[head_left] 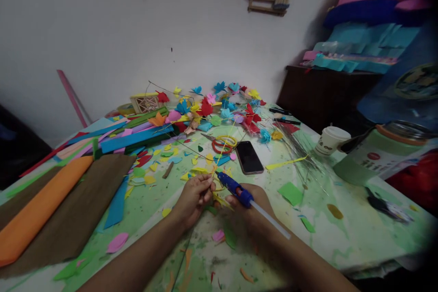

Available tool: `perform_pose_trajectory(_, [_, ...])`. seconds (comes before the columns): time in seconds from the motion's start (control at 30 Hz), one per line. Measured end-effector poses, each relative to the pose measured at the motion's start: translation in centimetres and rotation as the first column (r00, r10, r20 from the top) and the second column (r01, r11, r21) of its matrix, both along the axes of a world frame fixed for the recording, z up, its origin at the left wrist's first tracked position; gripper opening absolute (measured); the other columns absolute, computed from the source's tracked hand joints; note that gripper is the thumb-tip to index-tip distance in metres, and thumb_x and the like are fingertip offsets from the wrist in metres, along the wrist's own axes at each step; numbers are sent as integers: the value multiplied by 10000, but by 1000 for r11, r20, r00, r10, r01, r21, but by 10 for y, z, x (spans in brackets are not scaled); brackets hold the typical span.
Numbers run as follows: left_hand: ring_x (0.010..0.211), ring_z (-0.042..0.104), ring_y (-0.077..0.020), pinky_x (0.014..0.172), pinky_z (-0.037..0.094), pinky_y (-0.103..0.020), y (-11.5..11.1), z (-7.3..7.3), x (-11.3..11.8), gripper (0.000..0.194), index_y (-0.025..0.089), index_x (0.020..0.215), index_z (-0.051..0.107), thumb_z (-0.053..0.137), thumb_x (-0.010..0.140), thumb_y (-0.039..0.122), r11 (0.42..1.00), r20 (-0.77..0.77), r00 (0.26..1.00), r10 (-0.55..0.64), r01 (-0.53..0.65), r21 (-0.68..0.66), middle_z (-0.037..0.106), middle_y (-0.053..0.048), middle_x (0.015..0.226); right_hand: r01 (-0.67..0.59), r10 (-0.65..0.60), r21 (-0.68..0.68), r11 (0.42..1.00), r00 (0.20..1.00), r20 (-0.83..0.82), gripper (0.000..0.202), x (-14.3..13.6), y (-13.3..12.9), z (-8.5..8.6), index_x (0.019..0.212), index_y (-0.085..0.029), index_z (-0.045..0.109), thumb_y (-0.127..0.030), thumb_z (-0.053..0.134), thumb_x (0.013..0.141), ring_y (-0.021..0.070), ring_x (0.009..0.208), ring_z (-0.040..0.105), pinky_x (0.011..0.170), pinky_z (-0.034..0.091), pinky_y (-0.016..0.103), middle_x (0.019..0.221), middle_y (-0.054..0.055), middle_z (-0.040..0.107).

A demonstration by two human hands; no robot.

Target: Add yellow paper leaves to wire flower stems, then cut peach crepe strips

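Observation:
My left hand (195, 195) is closed in a pinch around a thin wire stem (183, 260) that trails below it. A narrow yellow paper strip (225, 145) rises from those fingertips. My right hand (257, 195) grips a blue hot glue gun (236, 187), and a translucent glue stick (270, 220) sticks out of its rear. The gun's nozzle is right beside the left fingertips; whether it touches the strip cannot be made out. Under the hands lie yellow paper scraps. Beyond them are red-and-yellow-handled scissors (224, 145) and a dark phone (249, 157).
Colourful paper flowers (205, 108) crowd the table's back. Crepe paper rolls and sheets (68, 210) cover the left side. To the right are loose wires (303, 155), a lidded paper cup (331, 139), a large green bottle (369, 155) and a black-handled tool (385, 205).

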State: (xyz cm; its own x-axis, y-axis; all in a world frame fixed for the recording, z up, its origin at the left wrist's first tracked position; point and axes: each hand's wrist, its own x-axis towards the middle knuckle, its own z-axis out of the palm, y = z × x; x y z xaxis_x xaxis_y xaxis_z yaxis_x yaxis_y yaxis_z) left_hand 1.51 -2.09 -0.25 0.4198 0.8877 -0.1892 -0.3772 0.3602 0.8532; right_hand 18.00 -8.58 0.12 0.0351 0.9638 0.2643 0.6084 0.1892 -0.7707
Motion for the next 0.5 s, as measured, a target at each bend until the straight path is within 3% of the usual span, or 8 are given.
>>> perform_pose_trajectory(0.17, [309,268,18,317,158,-119,-1,4,0,218,121,771,532,697,683,232,999,42,999,-28,29,-21,555,36,582,-8,10,38,999,999,-43,394,3,0,-3,569,-192,412,-507,535,771,99,495,320,459,218,233,522,-34,392])
perform_pose_trajectory(0.33, [309,273,19,288,161,-92,-1,8,0,213,123,766,536,710,666,196,997,52,999,-11,15,-76,536,46,566,71,-72,74,995,997,9,384,8,0,-4,570,-194,425,-498,513,789,97,482,343,465,239,225,516,-41,397])
perform_pose_trajectory(0.43, [311,261,26,275,174,-75,2,9,-4,157,111,706,535,685,690,155,996,48,998,26,-22,-82,503,53,548,90,-117,125,988,964,237,356,22,-1,6,609,-189,495,-496,524,785,119,523,424,514,289,235,565,-12,491])
perform_pose_trajectory(0.5, [311,267,28,269,198,-72,8,8,-7,130,106,677,527,652,711,118,994,66,996,56,-49,-100,504,49,563,65,-125,144,987,877,464,327,37,-3,15,663,-181,552,-493,560,764,155,612,496,592,335,257,651,28,569])
